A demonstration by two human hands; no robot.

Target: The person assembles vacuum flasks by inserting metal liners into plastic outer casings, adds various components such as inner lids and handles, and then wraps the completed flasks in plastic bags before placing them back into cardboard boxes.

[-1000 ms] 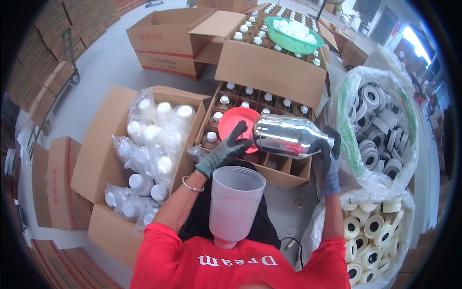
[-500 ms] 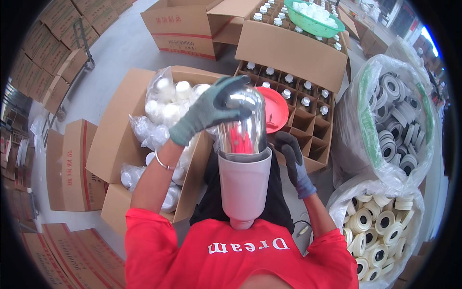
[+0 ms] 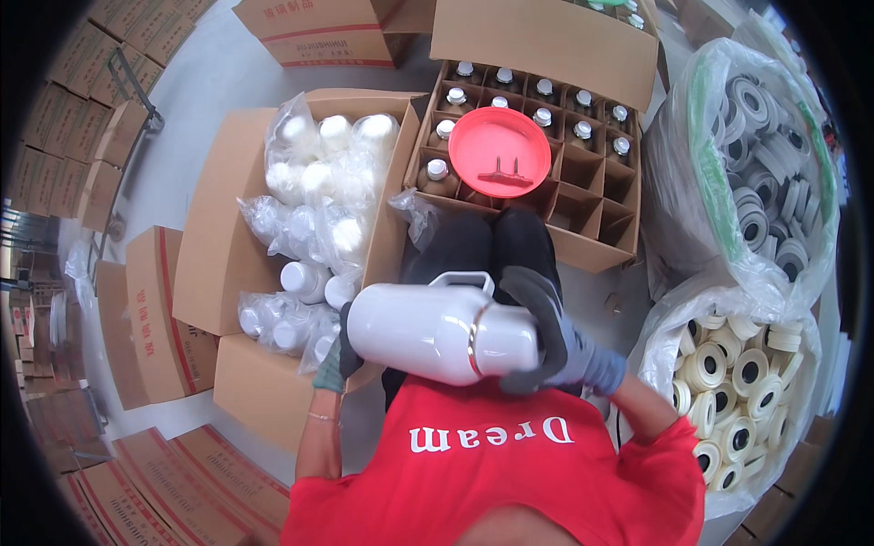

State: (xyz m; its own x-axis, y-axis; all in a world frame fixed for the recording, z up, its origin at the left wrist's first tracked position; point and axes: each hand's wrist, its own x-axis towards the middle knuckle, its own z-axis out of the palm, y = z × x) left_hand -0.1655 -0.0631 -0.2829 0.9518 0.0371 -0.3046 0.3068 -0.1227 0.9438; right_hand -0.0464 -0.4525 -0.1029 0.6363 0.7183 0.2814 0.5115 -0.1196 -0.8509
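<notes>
A glossy white vacuum jug (image 3: pixel 410 332) with a loop handle lies on its side across my lap, a shiny metal ring near its right end. My left hand (image 3: pixel 346 353), in a grey-green glove, grips its left end, with the fingers partly hidden behind it. My right hand (image 3: pixel 563 338), in a dark-palmed grey glove, is wrapped around the other end. Beyond my knees, a red plastic dish (image 3: pixel 482 150) rests on a divided carton; a small red piece with two spikes (image 3: pixel 503 177) lies in it. No glass liner shows now.
At left, an open carton (image 3: pixel 205 218) holds white-capped jugs in plastic bags (image 3: pixel 319 177). The divided carton (image 3: pixel 583 250) holds several white-capped bottles (image 3: pixel 437 173). At right stand clear sacks of grey rings (image 3: pixel 756 164) and cream rings (image 3: pixel 728 400). Stacked cartons (image 3: pixel 137 496) are at lower left.
Earlier a silvery glass liner stood in an upright pale housing under my left hand. Now a white jug lies sideways between both hands, and my right hand has come in to grip it.
</notes>
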